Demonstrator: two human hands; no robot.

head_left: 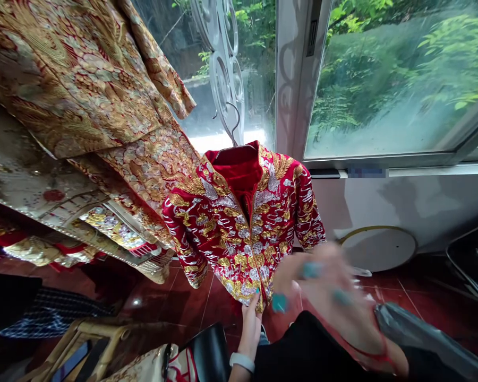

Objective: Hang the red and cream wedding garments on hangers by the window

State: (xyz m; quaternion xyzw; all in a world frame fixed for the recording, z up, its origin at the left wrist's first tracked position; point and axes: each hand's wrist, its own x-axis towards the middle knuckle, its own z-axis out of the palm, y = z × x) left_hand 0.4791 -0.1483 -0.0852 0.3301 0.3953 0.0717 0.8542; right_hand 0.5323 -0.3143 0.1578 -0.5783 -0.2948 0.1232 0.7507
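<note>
A red embroidered jacket with gold and silver motifs hangs in front of me from a thin metal hanger. Its front edges part at the neck, showing red lining. My left hand, with a pale band at the wrist, pinches the jacket's bottom hem near the front opening. To the right of the hem, closer to the camera, my right hand is blurred by motion. Its fingers with teal nails look spread apart, and I see nothing held in them. A red cord circles that wrist.
Gold embroidered garments hang along the left. Behind the jacket stands a white scrollwork frame by the windows. A bamboo stool is at lower left, a round white board leans on the wall, and a plastic-wrapped bundle lies right.
</note>
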